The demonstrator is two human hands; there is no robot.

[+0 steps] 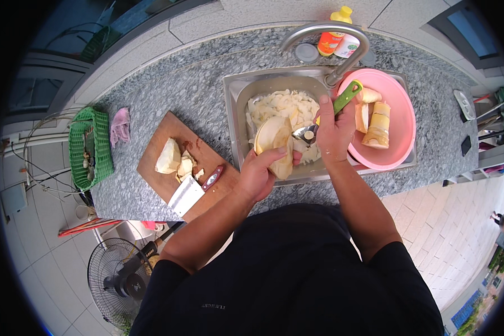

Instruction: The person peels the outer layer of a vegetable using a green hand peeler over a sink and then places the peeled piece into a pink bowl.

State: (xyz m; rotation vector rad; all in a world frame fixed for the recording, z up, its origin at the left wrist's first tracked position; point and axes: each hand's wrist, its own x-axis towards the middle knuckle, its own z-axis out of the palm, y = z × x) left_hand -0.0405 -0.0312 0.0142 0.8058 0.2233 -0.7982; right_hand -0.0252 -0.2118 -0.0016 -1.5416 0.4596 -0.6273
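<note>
My left hand grips a pale, curved chunk of bamboo shoot or similar vegetable over the sink. In my right hand is a peeler with a green handle; its metal head lies close to the chunk's right side. Whether they touch I cannot tell. Pale peelings cover much of the bottom of the steel sink. At the right, a pink basin holds several pale cut pieces. On the wooden cutting board at the left lie a cut chunk, some scraps and a cleaver.
A curved faucet arches over the sink's back edge, near bottles and a round lid. Left of the board are a pink cloth and a green basket. A fan stands below the counter. Far right, a person is partly visible.
</note>
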